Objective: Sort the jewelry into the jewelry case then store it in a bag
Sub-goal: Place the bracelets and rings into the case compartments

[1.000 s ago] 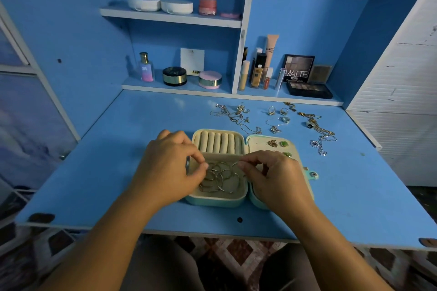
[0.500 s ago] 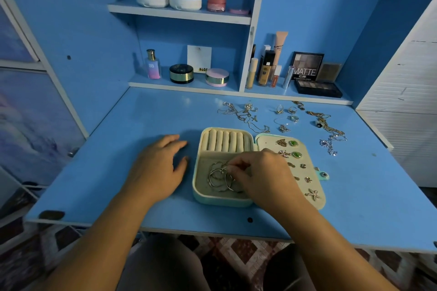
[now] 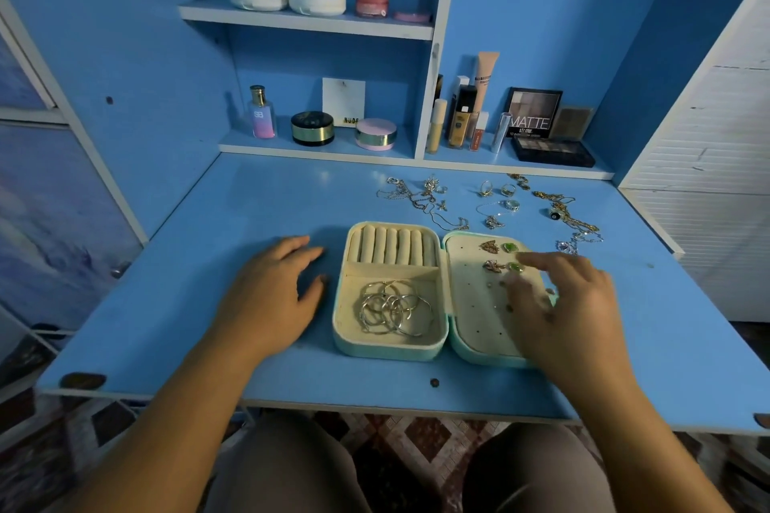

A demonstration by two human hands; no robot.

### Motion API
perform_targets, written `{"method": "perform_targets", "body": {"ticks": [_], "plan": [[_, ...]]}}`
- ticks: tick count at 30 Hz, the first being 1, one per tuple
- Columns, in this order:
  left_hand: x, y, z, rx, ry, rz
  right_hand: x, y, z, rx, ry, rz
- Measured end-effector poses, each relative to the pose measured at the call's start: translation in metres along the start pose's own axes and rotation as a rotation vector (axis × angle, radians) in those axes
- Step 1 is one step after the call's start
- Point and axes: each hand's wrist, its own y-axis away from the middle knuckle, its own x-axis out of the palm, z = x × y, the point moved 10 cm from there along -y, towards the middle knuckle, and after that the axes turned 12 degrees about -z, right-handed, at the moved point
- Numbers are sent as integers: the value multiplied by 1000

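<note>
An open mint jewelry case (image 3: 348, 348) lies on the blue desk (image 3: 258, 196). Its left half holds a tangle of silver hoops (image 3: 393, 310) below a row of ring rolls (image 3: 391, 246). Its right lid panel (image 3: 475, 317) carries earrings (image 3: 502, 258), some green. My left hand (image 3: 271, 296) rests flat on the desk beside the case, fingers spread. My right hand (image 3: 566, 304) hovers over the lid panel with fingers extended, blurred, holding nothing. Loose necklaces (image 3: 421, 200), rings (image 3: 506, 192) and gold chains (image 3: 571, 217) lie behind the case.
Cosmetics stand on the low shelf behind the desk: a perfume bottle (image 3: 262, 112), compacts (image 3: 312, 128), tubes (image 3: 462, 112) and eyeshadow palettes (image 3: 550, 150). Jars (image 3: 287, 0) sit on the upper shelf. A white cabinet (image 3: 708, 179) flanks the desk's right side.
Both hands left the hoops in the case's left tray. My left hand settled onto the desk, and my right hand moved right over the lid panel.
</note>
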Motion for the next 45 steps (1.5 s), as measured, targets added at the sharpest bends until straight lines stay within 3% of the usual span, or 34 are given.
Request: {"method": "perform_targets", "body": {"ticks": [3,7,14,27,30,35,39,45], "plan": [[0,0,0,-7,13,-2,-2,-3,-38,217,76,112],[-1,1,1,-20,7,-7,3,0,-49,380,-18,192],[-2,2,2,-21,10,-8,2,2,-59,473,-40,189],[-3,1,2,-27,25,-28,5,-2,-60,470,-42,202],[-3,1,3,-36,28,-29,-3,-9,-54,516,-169,127],[-3,0,3,-29,42,-29,-11,-10,-13,580,-574,69],[-4,1,3,-12,62,-35,-7,8,26,418,-659,80],[-4,2,1,-1,53,-34,1,31,64,14,-458,26]]}}
